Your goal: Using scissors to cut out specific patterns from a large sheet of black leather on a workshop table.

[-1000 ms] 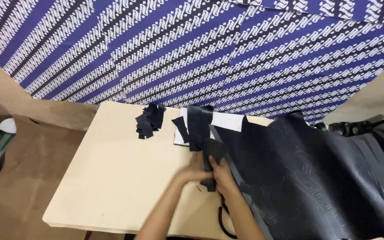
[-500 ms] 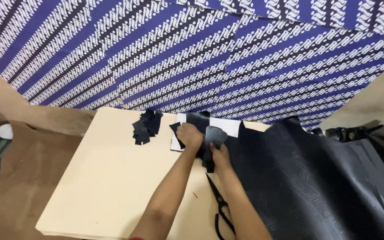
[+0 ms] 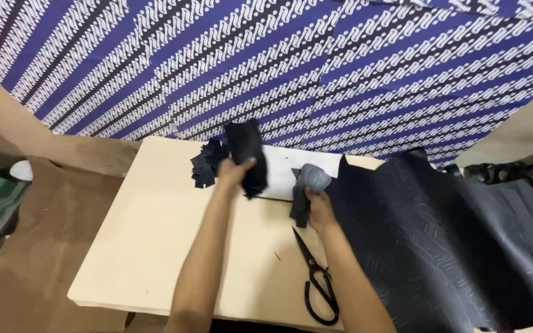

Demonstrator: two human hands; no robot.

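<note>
Leather pieces split between hands

Leather piece [image 3: 246,154] now up in our left hand [image 3: 232,174], fingers closed around it, lifted over the scrap pile [image 3: 205,163] at the far board [image 3: 143,246] edge; half a second ago both hands sat together mid-board. Our right hand [image 3: 319,206] grips a curled grey-backed piece [image 3: 308,185] beside the dark leather sheet [image 3: 439,240]. We read this as sorting cut pieces apart. Scissors [image 3: 316,277] lie untouched, near the right forearm.

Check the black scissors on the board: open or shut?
Shut, as far as visible: the scissors lie flat on the pale board, blades together in one point, beside the right hand.
</note>
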